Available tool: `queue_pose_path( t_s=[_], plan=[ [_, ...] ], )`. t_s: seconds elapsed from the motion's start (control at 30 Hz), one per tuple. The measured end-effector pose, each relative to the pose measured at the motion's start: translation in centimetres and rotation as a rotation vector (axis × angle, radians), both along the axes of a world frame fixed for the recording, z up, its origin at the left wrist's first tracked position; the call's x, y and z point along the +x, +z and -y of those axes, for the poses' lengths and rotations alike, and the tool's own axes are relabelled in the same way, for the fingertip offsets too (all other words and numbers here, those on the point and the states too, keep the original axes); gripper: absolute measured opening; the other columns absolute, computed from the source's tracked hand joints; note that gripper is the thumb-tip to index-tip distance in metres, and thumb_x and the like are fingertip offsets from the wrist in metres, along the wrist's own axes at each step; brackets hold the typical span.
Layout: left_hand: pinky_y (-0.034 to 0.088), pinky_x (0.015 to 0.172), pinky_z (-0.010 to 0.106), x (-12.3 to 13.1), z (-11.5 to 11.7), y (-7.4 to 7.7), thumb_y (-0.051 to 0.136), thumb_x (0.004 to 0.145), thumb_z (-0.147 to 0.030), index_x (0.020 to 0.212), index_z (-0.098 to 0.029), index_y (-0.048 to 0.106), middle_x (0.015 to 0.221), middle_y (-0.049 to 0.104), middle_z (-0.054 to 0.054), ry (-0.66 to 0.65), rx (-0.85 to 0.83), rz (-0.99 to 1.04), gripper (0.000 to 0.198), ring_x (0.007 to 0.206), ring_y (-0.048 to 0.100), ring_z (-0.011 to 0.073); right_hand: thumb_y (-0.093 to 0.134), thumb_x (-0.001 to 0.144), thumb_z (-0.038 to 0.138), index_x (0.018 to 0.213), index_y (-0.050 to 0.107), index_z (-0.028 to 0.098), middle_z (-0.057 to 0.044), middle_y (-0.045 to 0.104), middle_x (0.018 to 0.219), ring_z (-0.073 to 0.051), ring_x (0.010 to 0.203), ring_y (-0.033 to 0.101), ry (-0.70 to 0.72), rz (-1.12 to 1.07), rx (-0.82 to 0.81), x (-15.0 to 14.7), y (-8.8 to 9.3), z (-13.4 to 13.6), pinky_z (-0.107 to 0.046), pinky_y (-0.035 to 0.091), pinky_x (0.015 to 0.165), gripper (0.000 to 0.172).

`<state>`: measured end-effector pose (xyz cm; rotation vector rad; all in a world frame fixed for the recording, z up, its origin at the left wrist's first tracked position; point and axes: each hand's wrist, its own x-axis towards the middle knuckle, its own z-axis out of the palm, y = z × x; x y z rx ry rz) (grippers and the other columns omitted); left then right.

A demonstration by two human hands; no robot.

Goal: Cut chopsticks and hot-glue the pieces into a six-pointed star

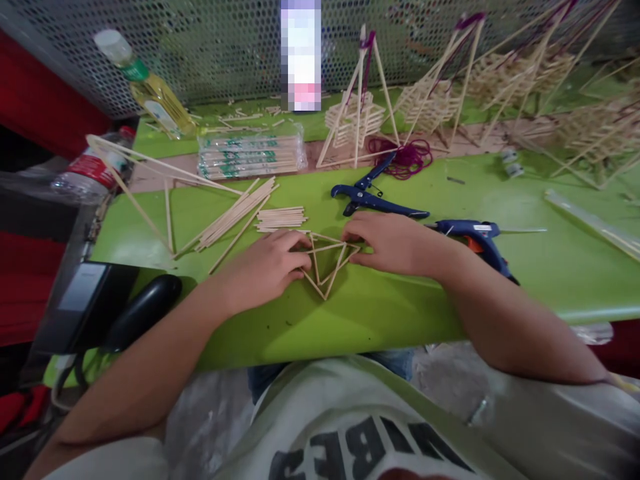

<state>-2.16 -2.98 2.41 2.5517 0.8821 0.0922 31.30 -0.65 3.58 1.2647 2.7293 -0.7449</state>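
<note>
A small flat triangle frame of thin wooden sticks (327, 267) lies on the green table (380, 313) in front of me. My left hand (265, 267) rests palm down at the frame's left side, fingers curled and pinching a stick at its upper left corner. My right hand (387, 241) lies at the frame's right side, fingers bent and pressing on the upper right corner. Just beyond my left hand sit a short pile of cut sticks (281, 218) and a bundle of long sticks (235, 215).
Blue cutting pliers (373, 198) and a blue glue gun (475, 237) lie right of my hands. A packet of chopsticks (250, 155), purple string (407, 157), two bottles and several tall stick pyramids (357, 113) stand further back. A black device (87, 303) sits at the left edge.
</note>
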Motion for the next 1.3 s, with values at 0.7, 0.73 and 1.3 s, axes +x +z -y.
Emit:
queue_pose_path(
  t_s=[0.7,0.73,1.3],
  plan=[
    [0.066,0.127,0.056,0.8,0.8,1.7,0.066,0.122,-0.024,0.107,-0.025,0.083,0.151,0.082,0.013,0.102,-0.211,0.115,0.022,0.143,0.081,0.0356,0.082,0.108,0.032,0.126,0.08,0.02,-0.016,0.089,0.127,-0.034,0.108,0.078,-0.077,0.042,-0.052,0.1,1.0,-0.2,-0.039,0.043,0.088,0.023],
    [0.066,0.129,0.056,0.6,0.7,2.0,0.066,0.122,-0.025,0.107,-0.025,0.082,0.153,0.082,0.013,0.108,-0.217,0.114,0.023,0.146,0.08,0.0363,0.083,0.107,0.033,0.126,0.08,0.02,-0.015,0.089,0.126,-0.034,0.107,0.078,-0.08,0.048,-0.055,0.1,1.0,-0.1,-0.039,0.042,0.087,0.023],
    [0.07,0.128,0.06,1.7,1.4,-0.4,0.062,0.123,-0.013,0.107,-0.021,0.076,0.149,0.081,0.017,0.085,0.002,0.165,0.023,0.146,0.081,0.036,0.089,0.105,0.036,0.129,0.08,0.02,-0.011,0.087,0.112,-0.031,0.098,0.076,-0.186,0.068,-0.126,0.3,1.1,-0.6,-0.038,0.042,0.083,0.03]
  ],
)
